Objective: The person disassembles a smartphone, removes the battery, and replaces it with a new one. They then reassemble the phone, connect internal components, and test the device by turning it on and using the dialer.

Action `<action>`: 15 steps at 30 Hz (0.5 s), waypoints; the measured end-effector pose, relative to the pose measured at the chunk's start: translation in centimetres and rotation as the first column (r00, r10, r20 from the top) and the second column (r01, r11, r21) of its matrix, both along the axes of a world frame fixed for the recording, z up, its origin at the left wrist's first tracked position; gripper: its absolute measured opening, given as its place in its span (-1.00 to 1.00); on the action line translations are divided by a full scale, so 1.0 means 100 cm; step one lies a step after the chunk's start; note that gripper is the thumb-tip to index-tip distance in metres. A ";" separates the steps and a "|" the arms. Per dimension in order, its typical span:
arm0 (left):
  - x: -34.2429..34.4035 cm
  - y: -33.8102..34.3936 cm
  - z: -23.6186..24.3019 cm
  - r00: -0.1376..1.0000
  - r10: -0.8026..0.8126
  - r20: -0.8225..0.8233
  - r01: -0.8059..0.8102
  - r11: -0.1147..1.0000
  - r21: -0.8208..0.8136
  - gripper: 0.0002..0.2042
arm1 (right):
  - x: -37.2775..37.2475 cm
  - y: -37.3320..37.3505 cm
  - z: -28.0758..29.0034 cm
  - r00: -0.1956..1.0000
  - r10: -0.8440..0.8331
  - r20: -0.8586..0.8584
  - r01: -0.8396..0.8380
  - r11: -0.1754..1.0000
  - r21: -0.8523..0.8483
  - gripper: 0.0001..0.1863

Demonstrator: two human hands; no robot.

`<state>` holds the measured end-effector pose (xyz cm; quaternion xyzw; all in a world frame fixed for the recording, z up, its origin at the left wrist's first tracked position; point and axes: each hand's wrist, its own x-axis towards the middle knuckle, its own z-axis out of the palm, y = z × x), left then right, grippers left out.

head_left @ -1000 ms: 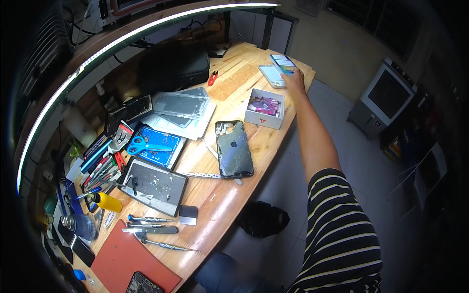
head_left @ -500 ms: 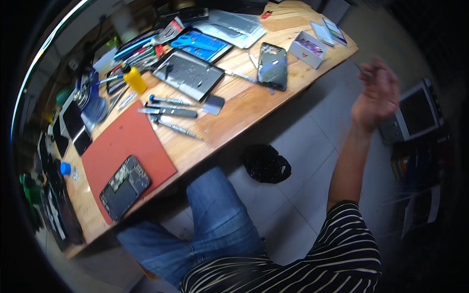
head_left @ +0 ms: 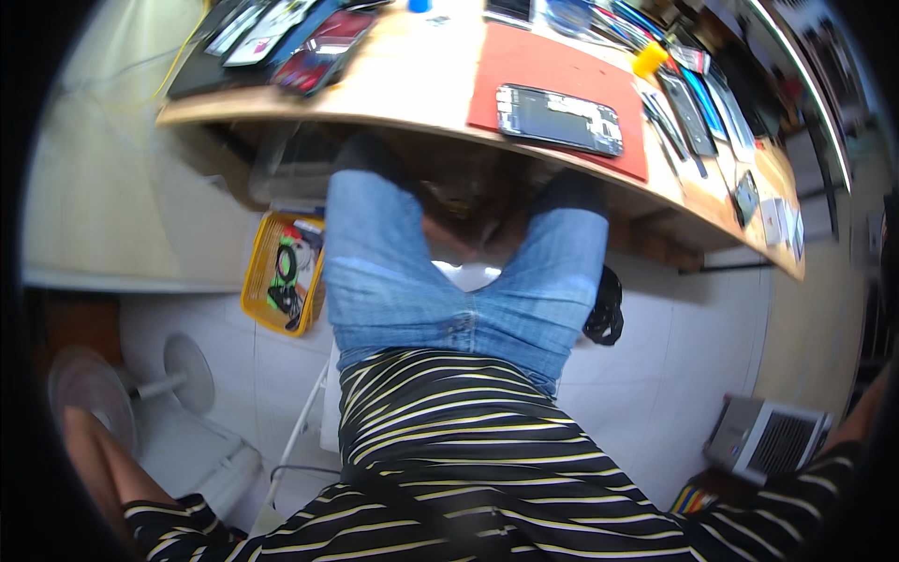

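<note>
Hands apparently cut off, bottle (head_left: 649,60) blurred

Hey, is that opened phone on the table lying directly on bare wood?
No, the opened phone lies on the red mat.

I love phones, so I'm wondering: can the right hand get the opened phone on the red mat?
Probably yes, with a swing inward: the opened phone lies uncovered on the red mat. The right arm is out at the side, its hand out of view.
</note>
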<state>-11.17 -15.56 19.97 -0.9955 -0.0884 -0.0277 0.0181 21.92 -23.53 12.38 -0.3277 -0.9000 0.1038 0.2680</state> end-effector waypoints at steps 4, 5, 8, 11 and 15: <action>-0.041 -0.003 -0.005 0.997 0.058 -0.054 -0.060 0.997 -0.040 -0.89 | -0.069 0.069 -0.038 0.997 0.082 -0.009 -0.082 0.981 -0.174 -0.62; -0.050 -0.005 -0.004 0.995 0.080 -0.067 -0.084 0.995 -0.052 -0.89 | -0.082 0.078 -0.043 0.995 0.099 -0.026 -0.102 0.974 -0.202 -0.63; -0.081 -0.012 -0.007 0.987 0.132 -0.089 -0.141 0.985 -0.101 -0.88 | -0.111 0.094 -0.058 0.987 0.136 -0.085 -0.155 0.946 -0.285 -0.66; -0.107 -0.019 -0.013 0.977 0.187 -0.100 -0.200 0.968 -0.150 -0.87 | -0.124 0.097 -0.062 0.977 0.129 -0.171 -0.182 0.919 -0.350 -0.70; -0.132 -0.031 -0.017 0.960 0.262 -0.099 -0.277 0.942 -0.191 -0.86 | -0.115 0.080 -0.039 0.924 0.048 -0.380 -0.210 0.894 -0.397 -0.74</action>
